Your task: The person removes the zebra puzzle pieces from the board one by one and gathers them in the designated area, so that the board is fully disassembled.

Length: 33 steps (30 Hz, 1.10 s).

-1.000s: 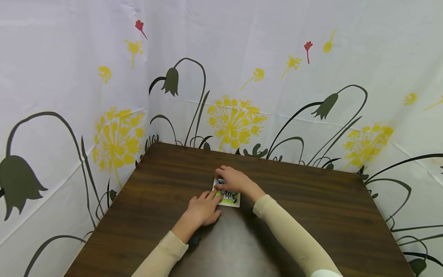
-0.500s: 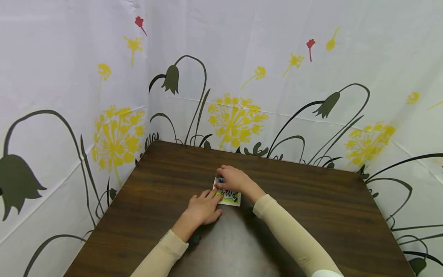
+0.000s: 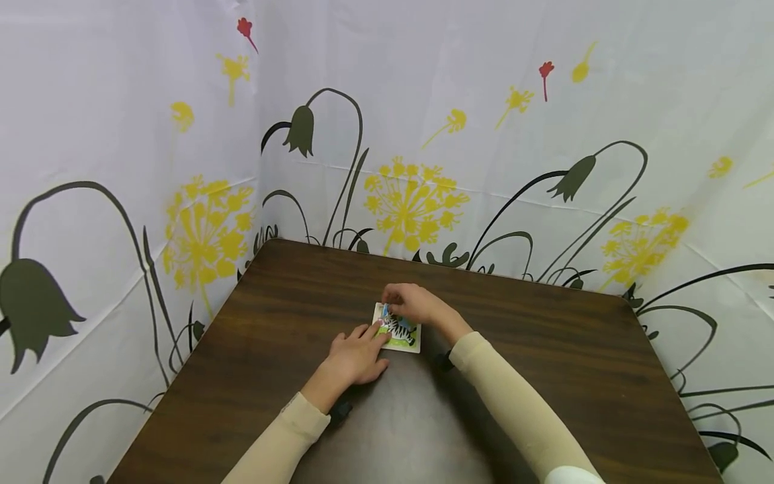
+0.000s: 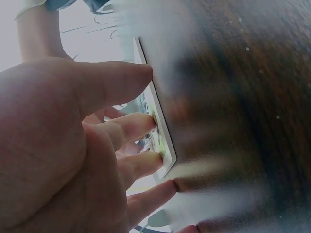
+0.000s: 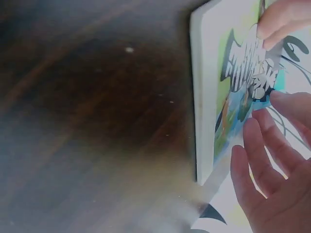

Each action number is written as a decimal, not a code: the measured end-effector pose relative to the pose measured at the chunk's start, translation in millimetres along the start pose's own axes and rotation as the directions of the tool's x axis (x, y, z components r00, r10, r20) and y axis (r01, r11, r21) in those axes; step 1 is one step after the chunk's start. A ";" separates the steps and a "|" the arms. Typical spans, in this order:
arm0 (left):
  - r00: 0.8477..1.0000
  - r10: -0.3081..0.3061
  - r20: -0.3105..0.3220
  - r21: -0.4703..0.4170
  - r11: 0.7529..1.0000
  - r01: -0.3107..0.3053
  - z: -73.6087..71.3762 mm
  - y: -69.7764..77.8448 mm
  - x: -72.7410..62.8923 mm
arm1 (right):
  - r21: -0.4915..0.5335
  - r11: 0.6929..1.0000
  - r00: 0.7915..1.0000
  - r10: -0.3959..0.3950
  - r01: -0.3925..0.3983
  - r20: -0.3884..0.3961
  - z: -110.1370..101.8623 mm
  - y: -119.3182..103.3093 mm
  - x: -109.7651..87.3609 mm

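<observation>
A small square zebra picture puzzle with a pale rim lies on the brown table. My left hand rests on its near left part, fingers stretched out; in the left wrist view two fingertips press the picture and the thumb reaches its edge. Over the far left part, my right hand pinches a puzzle piece with blue and black-and-white print between thumb and index finger. That piece stands tilted up from the board. The other right-hand fingers hang loose beside the picture.
The dark wood-grain table spreads around the puzzle on all sides. Behind and to the sides hangs a white curtain printed with yellow and grey-green flowers. Dark wrist devices show under both forearms.
My right hand has drawn slightly right and up, and the blue-printed piece now tilts up from the board. The left hand stays on the puzzle. The head view has tipped slightly.
</observation>
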State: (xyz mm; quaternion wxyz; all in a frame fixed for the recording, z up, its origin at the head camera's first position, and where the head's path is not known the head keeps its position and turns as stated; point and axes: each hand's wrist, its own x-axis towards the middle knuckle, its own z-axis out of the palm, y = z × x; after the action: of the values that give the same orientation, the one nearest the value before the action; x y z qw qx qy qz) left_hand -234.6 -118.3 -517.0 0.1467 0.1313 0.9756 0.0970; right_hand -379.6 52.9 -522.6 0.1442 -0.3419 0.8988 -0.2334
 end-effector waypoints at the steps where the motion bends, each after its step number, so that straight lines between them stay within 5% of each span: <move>1: 1.000 0.003 -0.002 0.000 1.000 -0.003 -0.3 0.4 0.8 | 0.001 1.000 1.000 0.001 -0.001 0.006 -1.0 1.3 0.7; 17: 1.000 0.002 0.006 0.000 1.000 -0.002 -2.3 2.8 1.2 | 0.110 0.994 0.999 -0.011 0.016 -0.050 -10.8 11.1 -3.7; 33: 1.000 -0.015 0.013 -0.010 1.000 0.015 -0.2 5.1 2.4 | 0.219 0.976 0.980 0.063 -0.021 -0.187 -26.6 39.1 -62.9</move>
State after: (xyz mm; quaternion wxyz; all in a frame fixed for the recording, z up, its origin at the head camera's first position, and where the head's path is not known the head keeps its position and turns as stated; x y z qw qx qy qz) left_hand -235.7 -112.7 -516.3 0.1546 0.1237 0.9751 0.0998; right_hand -366.6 130.0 -514.1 0.0978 -0.2808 0.8850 -0.3584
